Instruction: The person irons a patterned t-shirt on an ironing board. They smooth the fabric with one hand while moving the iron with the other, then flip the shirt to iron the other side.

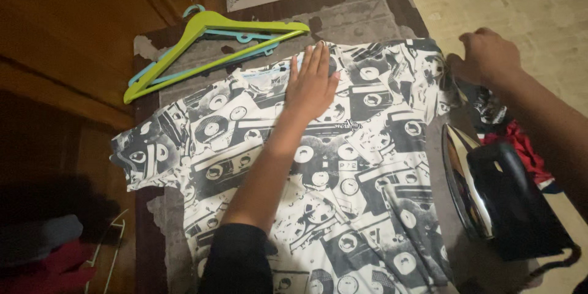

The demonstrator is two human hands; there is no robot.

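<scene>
Currently I count: 1 printed shirt [343, 177] spread on tabletop [361, 12] | left hand [312, 82] flat on it, fingers together | right hand [487, 55] pinching its sleeve | 2 hangers [208, 43] | 1 iron [496, 196]

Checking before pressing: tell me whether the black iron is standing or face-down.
Standing on its heel: black iron, shiny soleplate facing the grey-and-white printed T-shirt.
</scene>
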